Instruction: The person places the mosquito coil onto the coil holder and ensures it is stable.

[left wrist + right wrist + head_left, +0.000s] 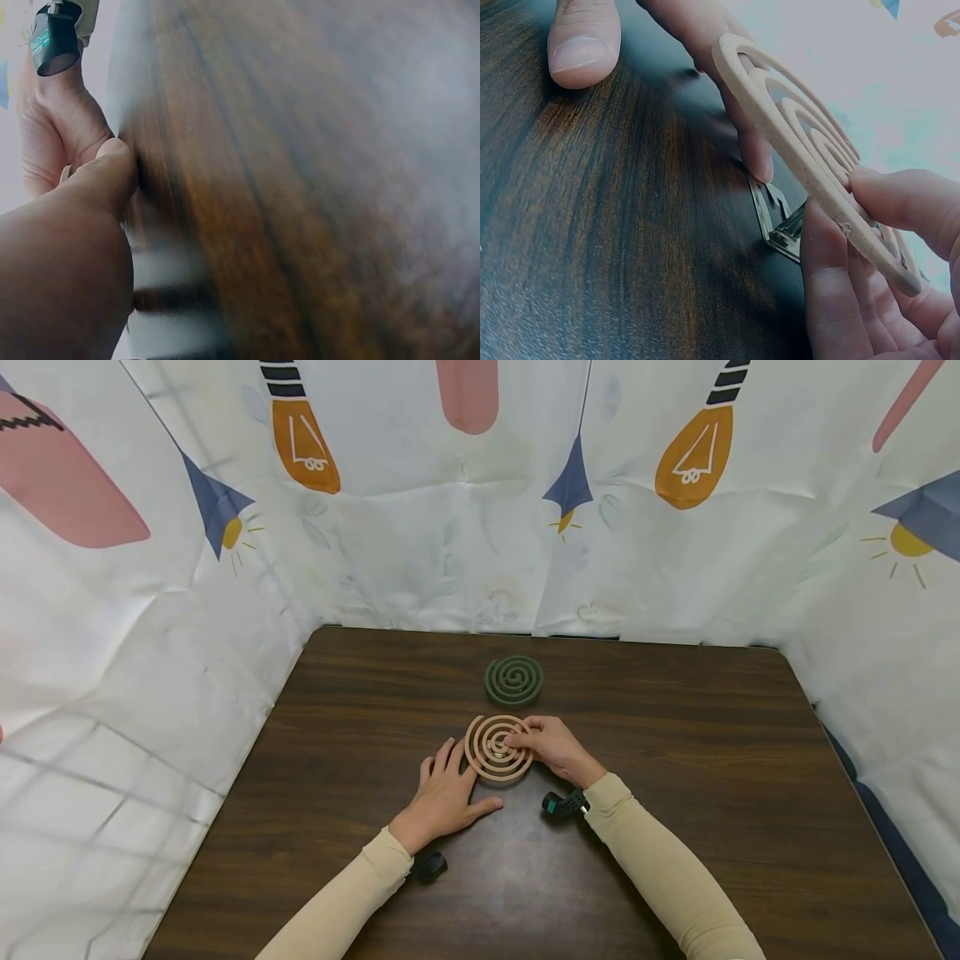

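My right hand [558,750] pinches a tan mosquito coil [493,760] between thumb and fingers, the thumb near its centre. In the right wrist view the coil [799,166] is tilted, raised above the table. Under it lies a small metal coil stand [786,238], partly hidden behind the right fingers. My left hand [442,797] rests on the table with its fingers spread and nearly straight. One left fingertip [757,166] is right at the stand's end, close beside the coil. A dark green mosquito coil [513,681] lies flat just beyond the tan one.
The dark brown wooden table [360,693] reaches to the back and side curtains. White printed cloth [465,552] hangs behind its far edge. A black wrist camera [564,802] sits under the right wrist and another [429,867] under the left.
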The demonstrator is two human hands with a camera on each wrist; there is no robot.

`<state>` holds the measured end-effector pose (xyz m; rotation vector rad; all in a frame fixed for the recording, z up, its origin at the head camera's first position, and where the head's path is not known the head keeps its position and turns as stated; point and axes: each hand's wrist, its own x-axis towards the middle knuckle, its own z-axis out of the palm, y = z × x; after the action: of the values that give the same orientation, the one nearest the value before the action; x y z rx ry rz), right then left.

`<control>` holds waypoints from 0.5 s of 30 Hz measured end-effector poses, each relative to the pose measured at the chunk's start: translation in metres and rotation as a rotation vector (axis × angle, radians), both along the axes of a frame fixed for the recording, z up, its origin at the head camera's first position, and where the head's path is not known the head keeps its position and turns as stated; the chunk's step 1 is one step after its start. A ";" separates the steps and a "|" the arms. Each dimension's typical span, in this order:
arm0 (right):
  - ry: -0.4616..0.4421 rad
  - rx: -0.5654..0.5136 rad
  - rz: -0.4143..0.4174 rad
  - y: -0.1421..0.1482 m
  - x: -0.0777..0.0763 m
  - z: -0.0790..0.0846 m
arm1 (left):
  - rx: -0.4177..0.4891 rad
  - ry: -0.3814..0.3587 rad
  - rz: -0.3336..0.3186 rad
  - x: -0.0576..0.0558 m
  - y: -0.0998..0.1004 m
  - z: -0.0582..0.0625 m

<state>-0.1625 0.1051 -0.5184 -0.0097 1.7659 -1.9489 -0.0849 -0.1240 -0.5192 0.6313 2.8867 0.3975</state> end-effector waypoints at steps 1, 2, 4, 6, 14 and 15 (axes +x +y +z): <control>0.000 -0.002 -0.001 0.000 0.000 0.000 | 0.003 0.001 -0.001 0.000 0.000 0.000; 0.003 -0.002 0.000 0.000 0.000 0.000 | 0.008 0.003 -0.001 0.000 0.000 0.001; 0.002 -0.004 -0.002 0.000 0.000 0.001 | 0.011 0.007 -0.002 0.000 0.000 0.001; 0.001 -0.003 -0.002 0.000 0.000 0.001 | 0.009 0.010 -0.002 0.000 0.000 0.002; -0.026 0.001 -0.005 0.001 0.000 0.002 | -0.022 -0.004 -0.003 0.000 -0.001 0.003; -0.023 0.003 -0.003 0.001 0.000 0.002 | -0.025 -0.006 -0.003 0.000 -0.001 0.003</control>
<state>-0.1629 0.1057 -0.5163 0.0158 1.7547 -1.9413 -0.0851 -0.1248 -0.5165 0.6299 2.8802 0.3620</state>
